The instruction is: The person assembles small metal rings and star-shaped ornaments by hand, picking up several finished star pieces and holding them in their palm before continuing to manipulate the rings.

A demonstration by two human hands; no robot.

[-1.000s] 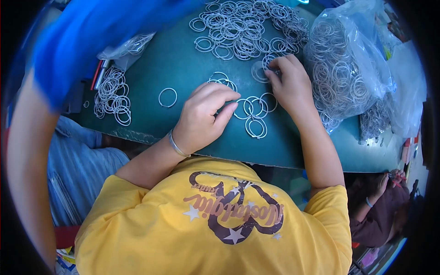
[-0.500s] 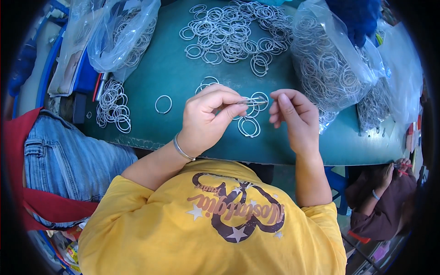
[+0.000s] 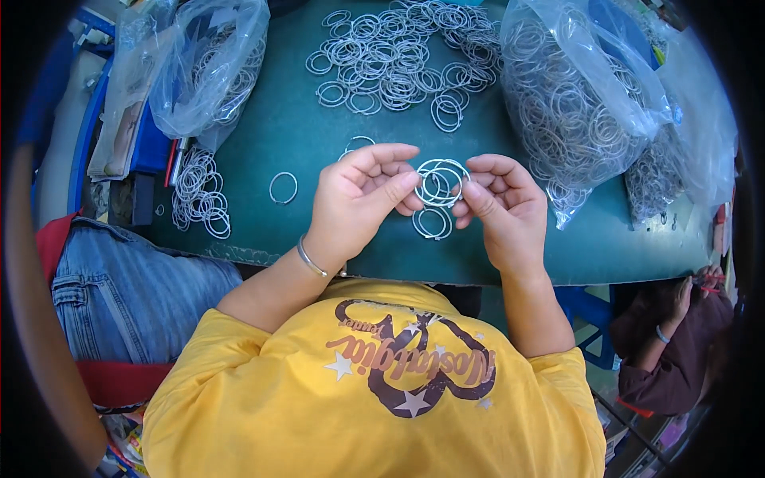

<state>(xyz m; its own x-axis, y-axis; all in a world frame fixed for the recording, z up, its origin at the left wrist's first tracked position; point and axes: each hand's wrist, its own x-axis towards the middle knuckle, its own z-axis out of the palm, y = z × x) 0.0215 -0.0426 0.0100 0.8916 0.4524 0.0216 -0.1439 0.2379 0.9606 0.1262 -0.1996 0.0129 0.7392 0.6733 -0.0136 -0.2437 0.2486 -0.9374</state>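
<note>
Between my hands a thin silvery metal ring (image 3: 443, 160) is held up, its round face turned to view. My left hand (image 3: 362, 191) pinches its left edge between thumb and fingers. At its right edge are the thumb and bent fingers of my right hand (image 3: 506, 203), closed on the rim. Just below, loose rings (image 3: 433, 237) lie on the green table, and part of another ring (image 3: 358, 138) shows behind my left fingers. A single ring (image 3: 283, 188) lies apart to the left. Whether more than one ring is in my grip is hard to tell.
A large pile of rings (image 3: 390, 60) covers the table's far middle. Clear plastic bags of rings stand at right (image 3: 558, 103) and far left (image 3: 215, 72). A smaller heap (image 3: 199, 195) lies at left beside a blue bin (image 3: 150, 143). People sit on both sides.
The ring has turned from edge-on to face-on. My right hand has come in and taken its right edge. At the left, a person's arm has come into view.
</note>
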